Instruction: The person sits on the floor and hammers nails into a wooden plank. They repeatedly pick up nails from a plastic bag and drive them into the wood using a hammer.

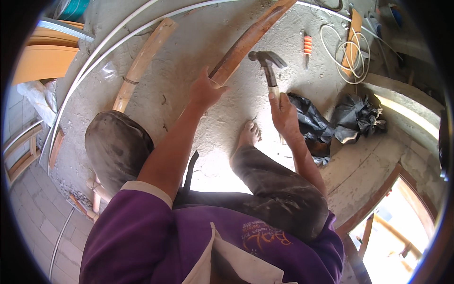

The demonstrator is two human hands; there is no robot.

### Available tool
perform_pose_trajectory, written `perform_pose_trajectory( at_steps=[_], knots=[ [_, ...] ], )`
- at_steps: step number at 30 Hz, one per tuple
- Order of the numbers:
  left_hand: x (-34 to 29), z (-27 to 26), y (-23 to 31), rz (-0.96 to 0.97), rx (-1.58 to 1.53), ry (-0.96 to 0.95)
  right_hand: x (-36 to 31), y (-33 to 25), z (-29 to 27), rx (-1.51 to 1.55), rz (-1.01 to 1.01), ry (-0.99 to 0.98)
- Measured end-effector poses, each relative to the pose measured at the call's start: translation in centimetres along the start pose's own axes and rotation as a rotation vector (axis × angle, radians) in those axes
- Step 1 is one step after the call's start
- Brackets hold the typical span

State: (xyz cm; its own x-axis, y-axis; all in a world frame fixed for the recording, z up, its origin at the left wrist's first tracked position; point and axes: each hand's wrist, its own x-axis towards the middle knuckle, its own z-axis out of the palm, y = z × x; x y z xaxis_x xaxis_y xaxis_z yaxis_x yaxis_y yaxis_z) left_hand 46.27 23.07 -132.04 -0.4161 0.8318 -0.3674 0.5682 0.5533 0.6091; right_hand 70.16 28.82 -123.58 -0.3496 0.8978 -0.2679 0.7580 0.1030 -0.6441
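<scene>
My right hand (285, 116) is closed around the pale handle of a claw hammer (270, 73), its metal head raised above the floor and pointing away from me. My left hand (206, 93) grips the near end of a long brown wooden plank (253, 40). From there the plank slants up to the right, and its far end runs out of the picture. The hammer head is just right of the plank, apart from it in this view. Some of my left fingers are hidden behind the wood.
A wooden pole (142, 66) extends from beside my left knee. An orange-handled screwdriver (307, 46) lies on the dusty floor. Farther right are a coiled white cable (326, 42) and a short board (351, 47). Black plastic bags (352, 116) sit right of my right forearm. White pipes (90, 61) curve along the left.
</scene>
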Motion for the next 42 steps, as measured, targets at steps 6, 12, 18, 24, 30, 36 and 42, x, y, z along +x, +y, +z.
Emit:
perform_pose_trajectory(
  at_steps=[6,12,18,24,30,36,42],
  knots=[
    [-0.5,0.9,-1.7,0.095,-0.034,0.042,-0.1,-1.7,1.3,0.002,0.061,-0.169],
    [-0.6,1.6,-0.4,-0.013,-0.034,0.042,0.2,-1.2,1.9,-0.126,-0.207,-0.102],
    [0.0,2.0,-0.1,-0.047,0.008,0.029,-0.3,-5.7,-0.9,-0.090,0.170,-0.275],
    [0.8,4.0,-2.4,0.073,0.089,0.213,1.8,-4.7,-2.1,-0.408,-0.155,-0.333],
    [0.7,3.0,-0.9,0.074,0.084,0.143,0.3,-1.1,0.7,-0.213,-0.087,-0.187],
    [0.5,3.2,-2.6,0.079,0.088,0.190,1.4,-4.9,-2.2,-0.180,-0.089,-0.174],
    [0.7,3.6,-0.9,0.134,0.114,0.206,1.0,1.1,2.6,-0.316,-0.236,-0.157]
  ],
)
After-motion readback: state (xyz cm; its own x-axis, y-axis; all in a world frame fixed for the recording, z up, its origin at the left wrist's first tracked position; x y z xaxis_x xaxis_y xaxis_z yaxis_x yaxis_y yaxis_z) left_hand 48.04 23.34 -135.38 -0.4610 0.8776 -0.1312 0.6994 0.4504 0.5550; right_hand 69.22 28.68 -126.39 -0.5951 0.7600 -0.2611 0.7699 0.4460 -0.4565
